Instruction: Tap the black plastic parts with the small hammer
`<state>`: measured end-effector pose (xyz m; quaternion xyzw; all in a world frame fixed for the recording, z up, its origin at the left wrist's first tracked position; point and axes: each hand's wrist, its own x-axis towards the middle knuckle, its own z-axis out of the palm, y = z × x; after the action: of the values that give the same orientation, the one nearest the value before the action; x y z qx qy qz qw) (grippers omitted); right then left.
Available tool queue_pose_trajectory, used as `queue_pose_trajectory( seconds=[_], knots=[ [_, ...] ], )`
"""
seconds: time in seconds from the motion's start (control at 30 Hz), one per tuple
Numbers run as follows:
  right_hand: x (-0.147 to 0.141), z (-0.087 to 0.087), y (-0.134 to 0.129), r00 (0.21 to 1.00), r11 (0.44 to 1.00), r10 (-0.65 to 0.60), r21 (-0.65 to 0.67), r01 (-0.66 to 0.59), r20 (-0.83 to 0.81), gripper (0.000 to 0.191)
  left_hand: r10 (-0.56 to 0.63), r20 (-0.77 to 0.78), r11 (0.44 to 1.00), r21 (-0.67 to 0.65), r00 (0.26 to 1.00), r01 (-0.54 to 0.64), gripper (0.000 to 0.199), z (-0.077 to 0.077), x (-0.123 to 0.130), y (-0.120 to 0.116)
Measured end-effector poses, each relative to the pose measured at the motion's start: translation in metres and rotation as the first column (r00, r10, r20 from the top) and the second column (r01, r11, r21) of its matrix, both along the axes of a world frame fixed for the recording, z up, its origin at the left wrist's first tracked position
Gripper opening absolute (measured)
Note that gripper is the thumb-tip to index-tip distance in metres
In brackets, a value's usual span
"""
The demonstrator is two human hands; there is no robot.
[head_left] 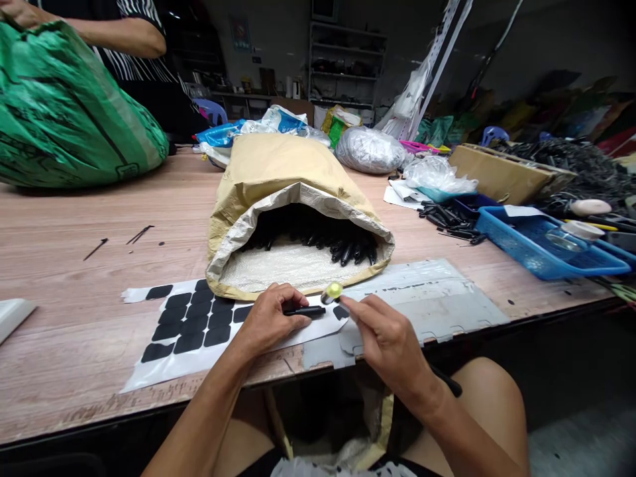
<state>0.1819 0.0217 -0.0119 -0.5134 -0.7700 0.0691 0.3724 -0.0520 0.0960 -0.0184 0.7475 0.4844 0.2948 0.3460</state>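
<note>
My left hand (278,317) is closed around a black pen-like piece (311,311), whose narrow end points right over a white sheet of black rounded-square stickers (191,318). My right hand (390,331) grips a small hammer, its silver and yellow-green head (332,292) just past my fingertips, above the pen-like piece's tip. The dark end of its handle (447,381) shows behind my wrist. Right behind both hands lies a tan woven sack (293,159) with its mouth toward me. Many glossy black pen-like pieces (348,250) fill its inside.
A grey plastic sheet (427,298) covers the table's front edge. Blue baskets (541,245), loose black parts (447,222) and a cardboard box (501,173) stand on the right. At the left, a person's arm (119,36) is over a large green sack (74,112).
</note>
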Motion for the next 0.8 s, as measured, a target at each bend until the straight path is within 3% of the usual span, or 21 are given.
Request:
queue_pose_trajectory(
  seconds=[0.1, 0.23, 0.33, 0.57, 0.8],
  knots=[
    [0.012, 0.003, 0.009, 0.994, 0.993, -0.105, 0.058, 0.105, -0.007, 0.041, 0.000, -0.010, 1.000, 0.015, 1.000, 0.000, 0.015, 0.001, 0.000, -0.001],
    [0.026, 0.000, 0.023, 0.954, 0.968, -0.249, 0.084, 0.238, 0.166, 0.039, 0.014, -0.031, 1.000, 0.009, 0.999, -0.013, 0.016, 0.003, 0.001, -0.002],
    [0.031, -0.010, 0.029, 0.923, 0.959, -0.280, 0.110, 0.259, 0.263, 0.040, 0.006, -0.028, 1.000, 0.000, 1.000, -0.006, 0.016, 0.005, 0.000, -0.002],
    [0.025, -0.016, 0.028, 0.921, 0.976, -0.213, 0.122, 0.182, 0.327, 0.039, -0.032, 0.035, 0.999, 0.028, 0.999, 0.031, 0.012, 0.004, -0.002, -0.004],
    [0.007, 0.012, 0.019, 0.971, 0.999, -0.036, 0.027, 0.031, 0.236, 0.038, -0.084, 0.055, 0.990, 0.120, 0.995, 0.077, 0.009, 0.007, -0.002, -0.006]
  ],
)
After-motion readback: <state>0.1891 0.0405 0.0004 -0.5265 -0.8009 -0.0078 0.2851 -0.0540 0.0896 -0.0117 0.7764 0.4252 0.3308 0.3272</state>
